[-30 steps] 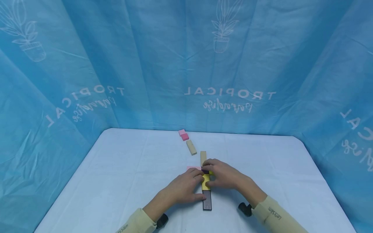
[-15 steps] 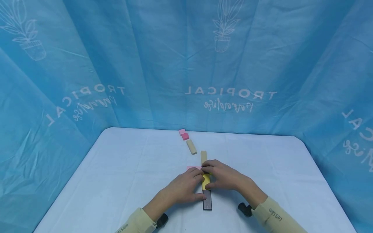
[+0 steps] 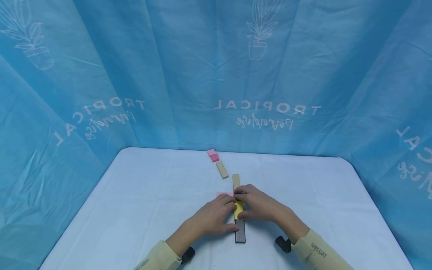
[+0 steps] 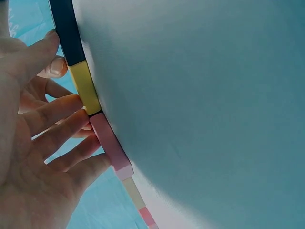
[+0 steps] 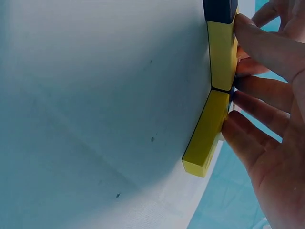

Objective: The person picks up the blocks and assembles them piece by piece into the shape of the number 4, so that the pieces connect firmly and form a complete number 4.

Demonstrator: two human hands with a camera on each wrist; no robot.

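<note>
A row of flat blocks runs away from me in the head view: a dark block [image 3: 240,231] nearest, then a yellow block [image 3: 238,211], with a pale wooden block [image 3: 236,182] at the far end. A pink block [image 3: 224,194] juts out left. My left hand [image 3: 216,216] rests its thumb on the dark block; its outstretched fingertips touch the yellow and pink blocks. From the right, my right hand [image 3: 259,202] touches the yellow block with its thumb. Its extended fingers cover the row's middle and touch a second yellow block [image 5: 206,131], which angles off in the right wrist view.
Beyond the row lie another pale wooden block [image 3: 222,170], a red block [image 3: 214,158] and a light pink block [image 3: 211,152]. White cloth covers the table [image 3: 162,187]. A blue printed curtain [image 3: 189,75] encloses its back and sides.
My right fingers have shifted slightly over the row's middle, hiding more of the dark and yellow blocks there. My left hand and the other blocks stay in place.
</note>
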